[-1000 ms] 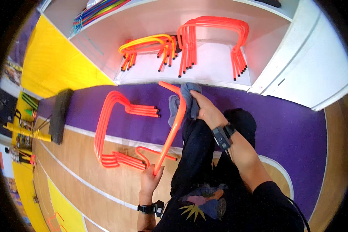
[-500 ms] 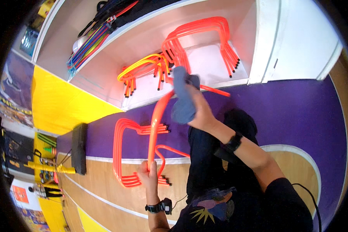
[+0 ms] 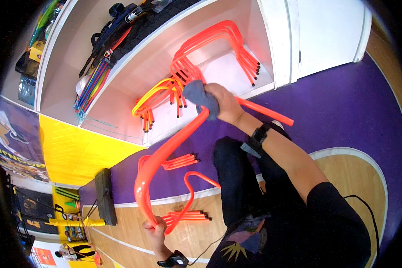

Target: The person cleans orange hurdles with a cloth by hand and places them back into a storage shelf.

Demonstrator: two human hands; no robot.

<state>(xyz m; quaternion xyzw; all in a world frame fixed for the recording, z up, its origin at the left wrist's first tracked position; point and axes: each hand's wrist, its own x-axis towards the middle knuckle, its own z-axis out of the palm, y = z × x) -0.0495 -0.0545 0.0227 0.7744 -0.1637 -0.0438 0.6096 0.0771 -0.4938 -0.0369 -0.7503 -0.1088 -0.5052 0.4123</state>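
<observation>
An orange plastic hurdle (image 3: pixel 163 149) is held up in front of me, its long bar slanting from lower left to upper right. My left hand (image 3: pixel 155 233) is closed around its bend at the lower left. Near the other bend, my right hand (image 3: pixel 225 103) grips a blue-grey cloth (image 3: pixel 195 95) that is folded around the tube. One leg of the hurdle sticks out to the right past that hand. Beneath it, a stack of similar orange hurdles (image 3: pixel 181 161) lies on the floor, partly hidden by the raised one.
A low white shelf (image 3: pixel 219 67) ahead holds more stacked orange hurdles (image 3: pixel 215 32) and yellow ones (image 3: pixel 152 94). Bundled coloured sticks (image 3: pixel 96 85) and black gear lie above. A black block (image 3: pixel 105 196) stands at left; a person (image 3: pixel 76 252) is far off. My bent legs are close on the right.
The hurdle has swung so its left end is lower and farther left, along with my left hand. My right hand and the cloth sit higher in view. The view itself has shifted.
</observation>
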